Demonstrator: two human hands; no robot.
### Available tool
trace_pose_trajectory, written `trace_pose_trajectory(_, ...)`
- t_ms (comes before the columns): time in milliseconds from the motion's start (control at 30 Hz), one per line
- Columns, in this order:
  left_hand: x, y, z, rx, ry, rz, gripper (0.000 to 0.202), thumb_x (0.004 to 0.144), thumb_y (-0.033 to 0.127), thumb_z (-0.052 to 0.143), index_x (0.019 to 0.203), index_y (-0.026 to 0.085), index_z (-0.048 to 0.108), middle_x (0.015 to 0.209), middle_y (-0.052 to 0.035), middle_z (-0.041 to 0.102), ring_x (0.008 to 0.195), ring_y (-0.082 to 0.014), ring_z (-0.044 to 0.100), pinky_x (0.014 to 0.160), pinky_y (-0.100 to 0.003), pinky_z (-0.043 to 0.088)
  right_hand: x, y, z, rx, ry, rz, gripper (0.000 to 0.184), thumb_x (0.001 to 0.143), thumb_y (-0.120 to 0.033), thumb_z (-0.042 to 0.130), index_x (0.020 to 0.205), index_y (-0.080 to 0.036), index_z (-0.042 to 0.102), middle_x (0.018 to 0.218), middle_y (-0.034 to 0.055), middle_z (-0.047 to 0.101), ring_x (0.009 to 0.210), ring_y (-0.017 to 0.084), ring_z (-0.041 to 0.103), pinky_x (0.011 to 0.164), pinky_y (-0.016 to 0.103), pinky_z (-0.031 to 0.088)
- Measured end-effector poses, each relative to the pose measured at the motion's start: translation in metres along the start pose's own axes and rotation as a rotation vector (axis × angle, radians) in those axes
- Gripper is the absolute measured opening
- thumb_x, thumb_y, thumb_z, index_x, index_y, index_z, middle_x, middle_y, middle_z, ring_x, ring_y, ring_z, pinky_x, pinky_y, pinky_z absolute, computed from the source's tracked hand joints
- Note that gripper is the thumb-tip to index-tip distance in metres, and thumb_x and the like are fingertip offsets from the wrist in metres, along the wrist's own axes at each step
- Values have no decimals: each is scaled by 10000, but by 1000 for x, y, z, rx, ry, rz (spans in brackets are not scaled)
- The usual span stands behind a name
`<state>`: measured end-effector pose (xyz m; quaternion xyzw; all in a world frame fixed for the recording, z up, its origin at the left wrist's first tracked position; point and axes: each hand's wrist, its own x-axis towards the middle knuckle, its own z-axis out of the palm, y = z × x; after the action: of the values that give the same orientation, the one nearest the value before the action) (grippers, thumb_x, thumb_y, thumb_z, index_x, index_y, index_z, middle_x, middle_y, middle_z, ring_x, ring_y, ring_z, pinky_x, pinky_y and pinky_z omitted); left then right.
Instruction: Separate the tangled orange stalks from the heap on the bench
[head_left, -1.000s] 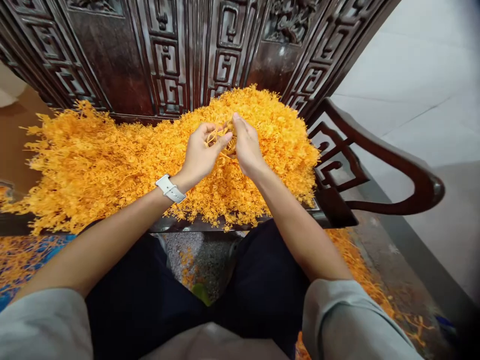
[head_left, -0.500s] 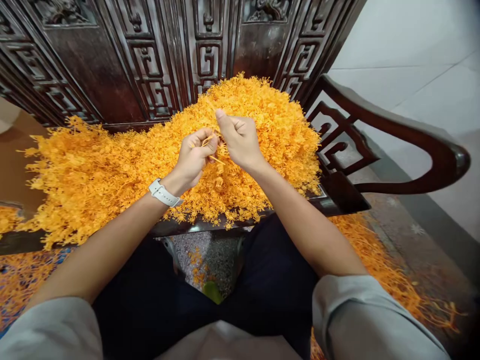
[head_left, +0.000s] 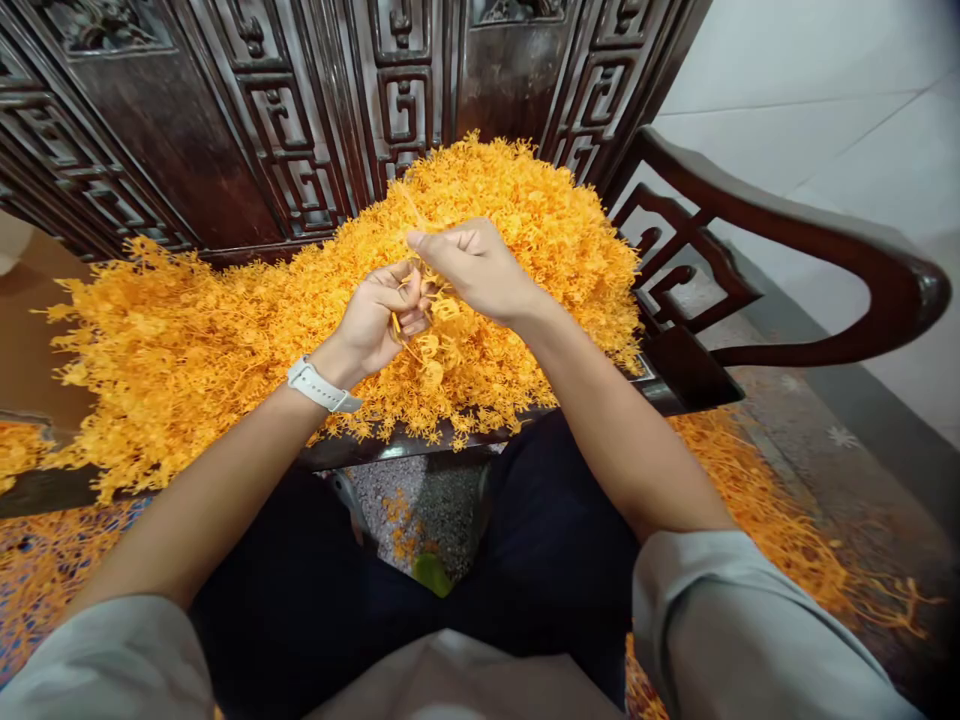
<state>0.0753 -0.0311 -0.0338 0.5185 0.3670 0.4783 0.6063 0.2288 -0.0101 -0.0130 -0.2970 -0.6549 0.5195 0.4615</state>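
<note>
Over a large heap of orange plastic flower pieces (head_left: 540,220), my two hands work close together. My left hand (head_left: 375,315), with a white watch band (head_left: 322,385) at its wrist, is closed on thin orange plastic stems. A cluster of orange flower pieces (head_left: 431,360) shows just below its fingertips, partly lost against the heap. My right hand (head_left: 484,265) is closed too, thumb pressed to the curled fingers. A thin orange strand (head_left: 412,205) sticks up beyond its thumb tip. The fingers hide most of what lies between the hands.
The heap lies on a dark carved wooden bench (head_left: 390,452) with a curved armrest (head_left: 885,290) at right. A brown cardboard box (head_left: 37,330) stands at left. Orange stems (head_left: 757,510) litter the floor at right and at lower left.
Both hands have shifted slightly left, the right one turning flatter with its thumb pointing left. More orange flower pieces now show between and below the hands. The view has tilted a little.
</note>
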Motion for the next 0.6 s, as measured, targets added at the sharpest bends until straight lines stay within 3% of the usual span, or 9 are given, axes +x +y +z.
trace_pose_trajectory(133,-4,3,-10,89,-194,-49,489,652,349,936,608,193,475,586,18,397,472,-58,328,440,-255,270,-10,-17,-11,-98,-192,-18,549,959,-404,763,546,-181,479,472,-71,388,501,41,408,477,157,333)
trace_pose_trajectory(233,-9,6,-10,110,-235,-63,550,581,434,993,623,194,500,581,16,397,477,-73,376,444,-263,288,-15,-20,-11,-41,-271,-65,570,993,-388,717,523,-162,487,465,-82,368,488,16,349,479,151,272)
trace_pose_trajectory(367,-19,12,1,85,-181,-49,693,597,631,953,563,201,410,551,24,315,456,-81,364,421,-269,311,-16,-13,2,221,-157,-145,703,907,-470,821,478,-204,332,472,-102,250,482,24,186,431,190,203)
trace_pose_trajectory(433,-23,16,6,65,-201,-54,741,565,666,954,512,195,385,526,18,310,453,-84,353,419,-280,341,-18,-9,9,343,-104,-88,723,856,-488,866,507,-227,288,488,-107,212,470,41,150,398,216,188)
trace_pose_trajectory(533,-27,22,8,1,-249,-28,764,484,654,983,473,189,378,495,13,298,463,-95,370,435,-290,368,-18,-6,15,483,-8,42,646,918,-561,773,575,-243,327,494,-100,211,434,67,171,376,219,213)
trace_pose_trajectory(600,-28,23,6,23,-205,-29,755,529,667,958,502,194,371,503,22,262,460,-94,374,442,-288,367,-15,-3,18,555,61,105,632,953,-616,701,600,-248,329,491,-94,197,421,78,191,371,209,235)
